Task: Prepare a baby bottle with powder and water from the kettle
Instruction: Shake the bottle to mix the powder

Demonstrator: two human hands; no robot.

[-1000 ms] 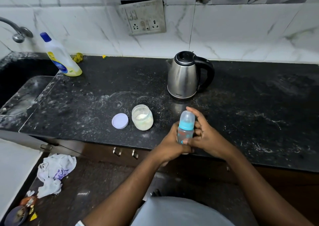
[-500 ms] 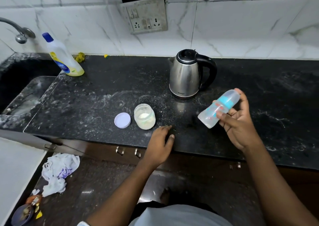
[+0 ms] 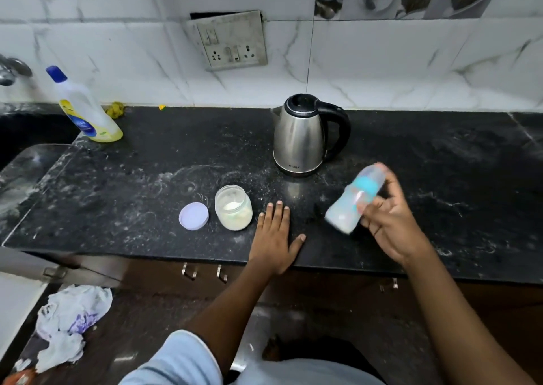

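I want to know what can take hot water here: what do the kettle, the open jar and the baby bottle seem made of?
Kettle: brushed metal body, probably stainless steel, by its grey sheen and soft reflections; glossy black handle, likely plastic. Open jar: clear, glass or plastic, unclear which; white powder shows through. Baby bottle: translucent, likely plastic, with a teal collar; blurred.

The left hand (image 3: 274, 237) has released the baby bottle (image 3: 351, 204), which the right hand (image 3: 393, 226) now holds tilted.

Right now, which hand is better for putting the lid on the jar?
Probably left. The left hand lies flat and free beside the jar and lid; the right hand grips the bottle.
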